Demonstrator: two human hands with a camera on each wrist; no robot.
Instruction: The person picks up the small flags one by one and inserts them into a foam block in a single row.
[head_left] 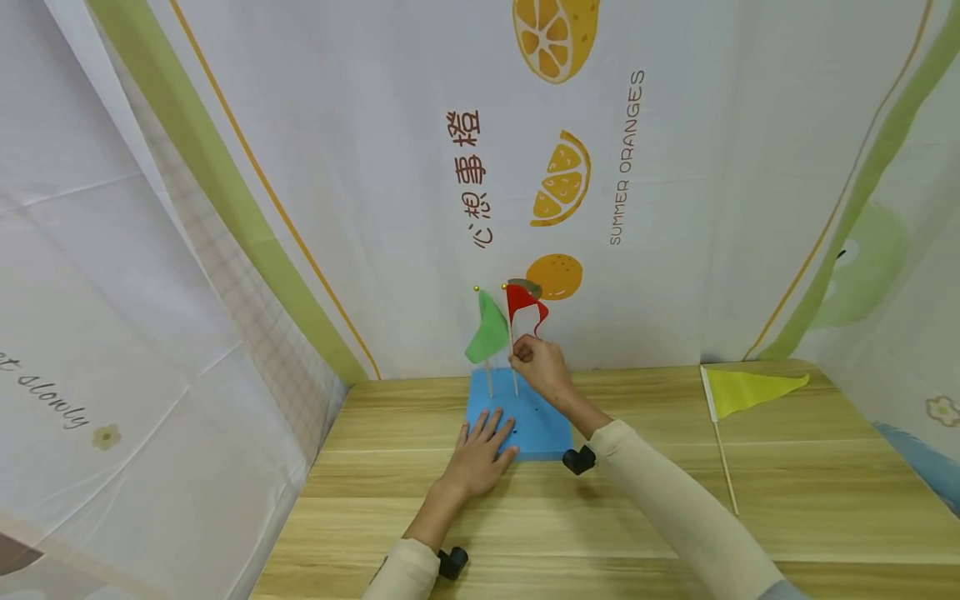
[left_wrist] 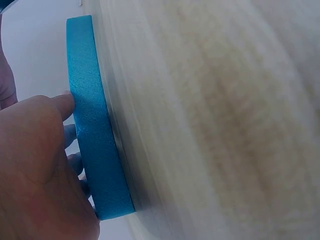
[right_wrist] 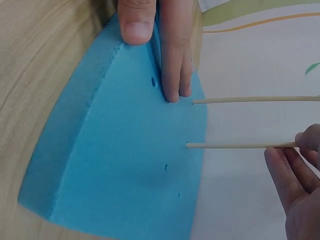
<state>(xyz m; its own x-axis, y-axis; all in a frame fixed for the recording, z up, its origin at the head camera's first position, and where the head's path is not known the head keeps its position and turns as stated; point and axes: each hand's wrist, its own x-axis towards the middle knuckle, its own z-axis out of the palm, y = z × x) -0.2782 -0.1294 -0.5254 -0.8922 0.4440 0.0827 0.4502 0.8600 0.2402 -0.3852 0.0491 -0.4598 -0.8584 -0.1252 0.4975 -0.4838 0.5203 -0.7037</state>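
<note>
My right hand (head_left: 543, 367) pinches the thin wooden stick of a small red flag (head_left: 517, 298) between thumb and fingers. In the right wrist view, the lower end of that stick (right_wrist: 230, 146) meets the top of a blue foam block (head_left: 546, 429). Left of it, a green flag (head_left: 491, 327) stands in the same block, leaning slightly. My left hand (head_left: 477, 461) rests on the block's front left part with fingers spread straight. Several small holes show in the blue surface (right_wrist: 115, 165). From the left wrist, the block's edge (left_wrist: 95, 115) appears with the thumb against its top.
A yellow flag (head_left: 750, 392) on a stick lies on the wooden table (head_left: 645, 517) to the right. Behind the block hangs a white curtain (head_left: 390, 208) printed with oranges. More cloth (head_left: 150, 275) hangs along the left side.
</note>
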